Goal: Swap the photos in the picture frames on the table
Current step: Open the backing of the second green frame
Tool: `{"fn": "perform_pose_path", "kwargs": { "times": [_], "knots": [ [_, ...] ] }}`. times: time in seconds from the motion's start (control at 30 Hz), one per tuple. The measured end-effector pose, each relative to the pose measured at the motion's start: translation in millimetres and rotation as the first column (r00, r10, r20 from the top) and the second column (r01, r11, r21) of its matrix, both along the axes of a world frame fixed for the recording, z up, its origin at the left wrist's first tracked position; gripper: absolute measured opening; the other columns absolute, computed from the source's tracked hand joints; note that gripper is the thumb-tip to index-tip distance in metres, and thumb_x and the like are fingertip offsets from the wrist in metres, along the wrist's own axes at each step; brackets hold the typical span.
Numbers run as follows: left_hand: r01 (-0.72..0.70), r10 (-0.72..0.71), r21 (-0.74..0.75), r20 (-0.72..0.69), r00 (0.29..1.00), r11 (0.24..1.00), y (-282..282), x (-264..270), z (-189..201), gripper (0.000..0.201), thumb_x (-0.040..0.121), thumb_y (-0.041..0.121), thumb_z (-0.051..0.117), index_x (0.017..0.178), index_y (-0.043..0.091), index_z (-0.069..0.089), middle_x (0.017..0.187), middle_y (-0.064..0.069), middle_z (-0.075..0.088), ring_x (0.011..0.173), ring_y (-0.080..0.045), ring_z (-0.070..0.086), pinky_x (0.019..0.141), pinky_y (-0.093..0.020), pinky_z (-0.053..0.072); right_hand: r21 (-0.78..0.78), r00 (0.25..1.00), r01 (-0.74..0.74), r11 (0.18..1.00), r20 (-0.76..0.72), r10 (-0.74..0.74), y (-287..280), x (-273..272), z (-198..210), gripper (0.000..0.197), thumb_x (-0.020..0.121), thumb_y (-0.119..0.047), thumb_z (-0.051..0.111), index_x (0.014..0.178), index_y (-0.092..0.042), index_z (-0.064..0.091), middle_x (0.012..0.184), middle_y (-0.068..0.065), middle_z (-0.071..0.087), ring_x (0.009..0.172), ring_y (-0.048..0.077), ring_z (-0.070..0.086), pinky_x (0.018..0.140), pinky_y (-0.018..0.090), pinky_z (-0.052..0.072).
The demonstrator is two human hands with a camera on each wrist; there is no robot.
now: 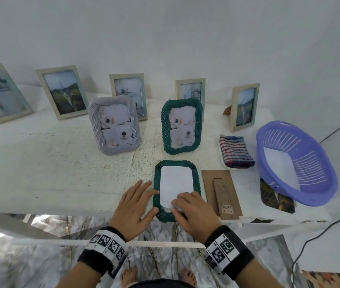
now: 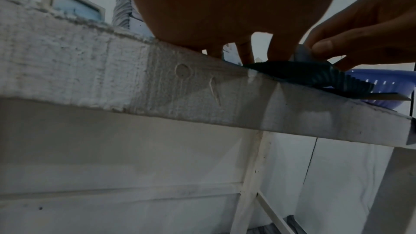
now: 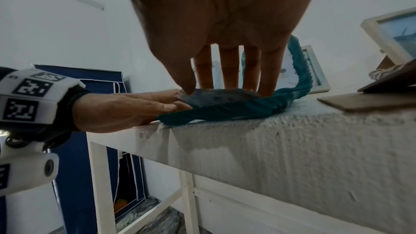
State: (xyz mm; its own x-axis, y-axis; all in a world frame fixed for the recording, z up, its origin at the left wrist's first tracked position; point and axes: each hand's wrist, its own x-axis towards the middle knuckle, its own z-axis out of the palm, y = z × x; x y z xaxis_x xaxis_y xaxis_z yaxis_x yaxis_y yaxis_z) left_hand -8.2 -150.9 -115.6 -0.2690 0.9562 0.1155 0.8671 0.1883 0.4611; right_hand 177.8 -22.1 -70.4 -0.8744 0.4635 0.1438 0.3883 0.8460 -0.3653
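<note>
A dark green rope-edged frame (image 1: pixel 157 183) lies face down at the table's front edge, with a white photo back (image 1: pixel 176 183) set in it. My left hand (image 1: pixel 144 196) lies flat beside the frame's left side, its straight fingers touching the rim (image 3: pixel 225 111). My right hand (image 1: pixel 180 204) is over the near end of the photo, thumb and fingers pinching it. In the left wrist view the corner of the photo (image 2: pixel 302 53) is lifted off the green frame (image 2: pixel 303 76) between those fingers. A second green frame (image 1: pixel 182 125) and a grey rope-edged frame (image 1: pixel 115 124) stand upright behind.
A brown backing board (image 1: pixel 221 194) lies right of the flat frame. Further right are a folded striped cloth (image 1: pixel 235 152) and a purple basket (image 1: pixel 296 165) resting partly on a loose photo (image 1: pixel 275 198). Several pale wooden frames, such as one (image 1: pixel 63 91), stand along the wall.
</note>
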Motion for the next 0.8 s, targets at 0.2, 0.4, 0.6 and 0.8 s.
{"fn": "perform_pose_path", "kwargs": {
  "times": [0.2,0.4,0.6,0.8],
  "knots": [
    [0.008,-0.008,-0.021,0.015,1.000,1.000,0,0,2,0.046,0.095,0.059,0.028,0.134,0.039,0.043,0.157,0.011,0.023,0.148,-0.009,0.003,0.117,-0.035,0.014,0.005,0.999,-0.043,0.999,-0.018,0.043,6,1,-1,0.022,0.091,-0.037,0.052,0.092,-0.021,0.068,0.097,-0.002,0.065,0.083,0.021,0.056,0.069,0.030,0.051],
    [-0.015,0.017,-0.030,0.063,0.998,0.999,1,0,4,0.048,0.094,0.065,0.022,0.131,0.042,0.043,0.157,0.014,0.024,0.148,-0.008,0.003,0.118,-0.040,0.018,0.007,0.997,-0.040,0.999,-0.061,0.040,3,-1,3,0.025,0.093,-0.034,0.048,0.091,-0.020,0.069,0.094,-0.002,0.065,0.080,0.021,0.056,0.069,0.030,0.049],
    [-0.086,0.088,-0.025,0.073,0.993,0.996,8,8,6,0.049,0.086,0.065,0.035,0.125,0.036,0.047,0.153,0.010,0.031,0.146,-0.015,0.013,0.115,-0.038,0.018,-0.027,0.994,-0.009,1.000,-0.109,0.006,1,-4,9,0.024,0.097,-0.027,0.042,0.097,-0.017,0.063,0.091,-0.001,0.064,0.077,0.021,0.055,0.068,0.033,0.048],
    [-0.083,0.083,-0.014,0.036,0.996,0.996,9,9,4,0.045,0.087,0.060,0.039,0.128,0.042,0.047,0.150,0.003,0.035,0.145,-0.020,0.018,0.113,-0.043,0.022,-0.119,0.951,0.197,0.973,-0.217,-0.219,5,0,32,0.035,0.095,-0.028,0.032,0.120,-0.014,0.053,0.071,-0.008,0.055,0.053,0.008,0.048,0.048,0.029,0.048]
  ]
}}
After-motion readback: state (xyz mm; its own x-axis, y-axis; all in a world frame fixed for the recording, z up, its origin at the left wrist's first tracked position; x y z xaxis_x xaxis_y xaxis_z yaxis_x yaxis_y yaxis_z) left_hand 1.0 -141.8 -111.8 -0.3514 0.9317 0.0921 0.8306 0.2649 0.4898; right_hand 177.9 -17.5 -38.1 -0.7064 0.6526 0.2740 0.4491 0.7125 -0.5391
